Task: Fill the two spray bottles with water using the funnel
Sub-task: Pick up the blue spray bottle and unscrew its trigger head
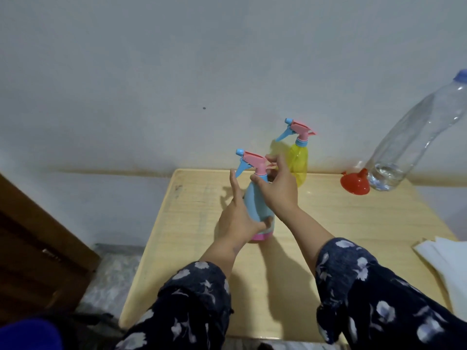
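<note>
A blue spray bottle (256, 205) with a pink base and a pink spray head stands upright in the middle of the wooden table (328, 223). My left hand (237, 218) grips its lower body, index finger stretched up. My right hand (275, 188) is closed around its neck just below the spray head. A yellow spray bottle (299, 160) with the same pink head stands behind it near the wall. The red funnel (355, 184) lies mouth down at the back right, next to a large clear water bottle (414, 137) with a blue cap and little water at its bottom.
White paper or cloth (444, 263) lies on the table's right edge. A dark wooden door or cabinet (38, 243) stands to the left, beyond the table's edge. The wall rises right behind the table.
</note>
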Available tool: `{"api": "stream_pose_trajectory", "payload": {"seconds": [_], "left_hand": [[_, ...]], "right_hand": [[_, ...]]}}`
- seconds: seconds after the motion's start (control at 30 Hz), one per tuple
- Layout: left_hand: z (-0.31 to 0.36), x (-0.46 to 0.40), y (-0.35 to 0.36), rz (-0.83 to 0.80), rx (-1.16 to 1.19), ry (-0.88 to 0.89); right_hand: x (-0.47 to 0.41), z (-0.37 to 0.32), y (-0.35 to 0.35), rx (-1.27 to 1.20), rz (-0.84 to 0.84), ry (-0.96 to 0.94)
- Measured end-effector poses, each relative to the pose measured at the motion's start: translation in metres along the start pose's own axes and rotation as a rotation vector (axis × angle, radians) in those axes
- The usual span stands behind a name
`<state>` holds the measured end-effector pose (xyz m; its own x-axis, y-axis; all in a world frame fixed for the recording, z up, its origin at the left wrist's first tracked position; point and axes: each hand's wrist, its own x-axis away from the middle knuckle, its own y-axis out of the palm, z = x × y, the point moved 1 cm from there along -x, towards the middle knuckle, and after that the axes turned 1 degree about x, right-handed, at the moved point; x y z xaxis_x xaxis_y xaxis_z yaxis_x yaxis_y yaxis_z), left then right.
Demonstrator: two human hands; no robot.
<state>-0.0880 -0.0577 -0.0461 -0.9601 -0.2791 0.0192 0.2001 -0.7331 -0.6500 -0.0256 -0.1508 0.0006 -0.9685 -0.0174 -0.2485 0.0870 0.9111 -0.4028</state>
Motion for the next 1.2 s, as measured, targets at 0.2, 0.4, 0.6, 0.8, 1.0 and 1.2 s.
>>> {"api": "stream_pose_trajectory", "payload": {"seconds": [0.2,0.4,0.6,0.8,1.0,1.2], "left_hand": [[-0.006,0.021,-0.004,-0.072,0.07,0.019],[-0.004,0.032,-0.006,-0.14,0.022,0.043],[-0.006,0.041,0.001,-0.149,0.005,0.091],[-0.01,0.042,0.005,-0.17,-0.019,0.075],[-0.003,0.039,0.004,-0.158,0.121,0.094],[0.007,0.035,0.008,-0.209,0.265,0.103]], "right_hand": [[0.014,0.005,-0.014,-0.199,-0.267,0.041],[0.035,0.004,-0.014,0.036,-0.104,-0.102],[0.037,0.003,-0.024,-0.013,-0.056,0.035],[0.042,0.001,-0.03,0.07,-0.172,0.019],[0.042,0.007,-0.029,-0.052,-0.082,0.038],[0.051,-0.014,-0.032,-0.246,0.033,-0.007]]}}
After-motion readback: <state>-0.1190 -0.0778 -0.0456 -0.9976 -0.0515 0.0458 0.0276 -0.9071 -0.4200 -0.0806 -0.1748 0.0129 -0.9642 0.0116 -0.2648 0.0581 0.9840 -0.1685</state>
